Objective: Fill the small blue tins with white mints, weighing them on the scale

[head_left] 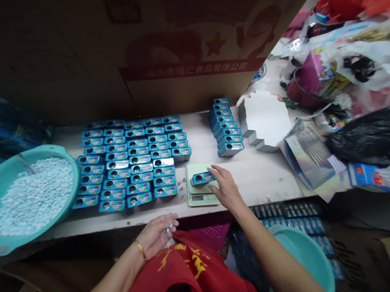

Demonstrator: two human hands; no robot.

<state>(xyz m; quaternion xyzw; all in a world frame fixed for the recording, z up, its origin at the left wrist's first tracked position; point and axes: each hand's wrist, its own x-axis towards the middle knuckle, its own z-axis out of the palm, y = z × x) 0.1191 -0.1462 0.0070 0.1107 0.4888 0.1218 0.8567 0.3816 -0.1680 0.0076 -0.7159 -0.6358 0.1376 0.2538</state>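
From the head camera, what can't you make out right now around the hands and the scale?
Left hand: its fingers hide most of the small white item it holds.
Scale's readout: too small and dim to read.
Tin: right hand covers one end.
Lower teal basin: right forearm and bottom edge cut it off.

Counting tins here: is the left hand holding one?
No, the left hand pinches something small and white; the blue tin lies on the scale by the right hand.
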